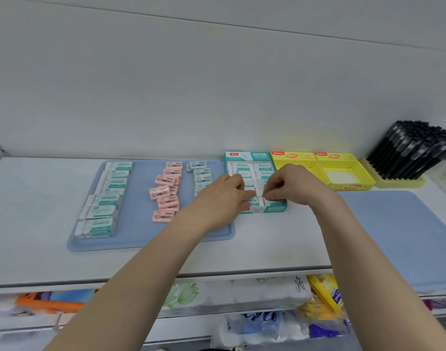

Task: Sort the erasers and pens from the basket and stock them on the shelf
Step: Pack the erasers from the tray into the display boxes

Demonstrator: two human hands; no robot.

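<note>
A teal display box [249,156] stands on the white shelf [166,259], filled with white-and-teal erasers. Both hands are over its front row. My left hand [223,196] and my right hand [290,184] each pinch an eraser [257,200] there with curled fingertips. On a blue tray [141,231] to the left lie a column of white-teal erasers [103,198], a heap of pink erasers [166,191] and some pale blue erasers [201,173]. Black pens [414,148] stand in a yellow holder at the far right.
Two yellow open boxes [343,171] stand right of the teal box. A blue mat [399,231] covers the shelf's right side. Below the shelf edge sit packaged goods [318,307] on lower shelves. The white back wall rises behind.
</note>
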